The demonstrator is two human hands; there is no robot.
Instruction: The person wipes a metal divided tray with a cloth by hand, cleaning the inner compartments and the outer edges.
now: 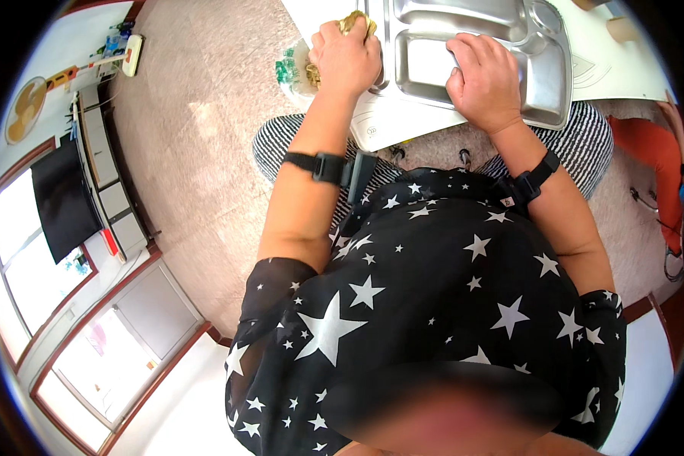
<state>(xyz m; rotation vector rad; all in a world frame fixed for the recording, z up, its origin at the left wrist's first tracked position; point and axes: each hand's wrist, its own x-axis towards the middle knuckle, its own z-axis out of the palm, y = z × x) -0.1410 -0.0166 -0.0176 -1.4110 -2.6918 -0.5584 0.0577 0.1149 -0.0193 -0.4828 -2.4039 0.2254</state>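
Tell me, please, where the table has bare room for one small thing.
Free: the white tabletop right of the metal tray, and a narrow wedge between tray and near edge. The tray's compartment left of the right hand also looks bare. Crowded: the left side, where the left hand and green-printed container sit close.

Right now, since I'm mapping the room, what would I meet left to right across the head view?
Black rectangular panel, round white container with green markings, bare left hand, divided silver metal tray, someone's orange-trousered leg.
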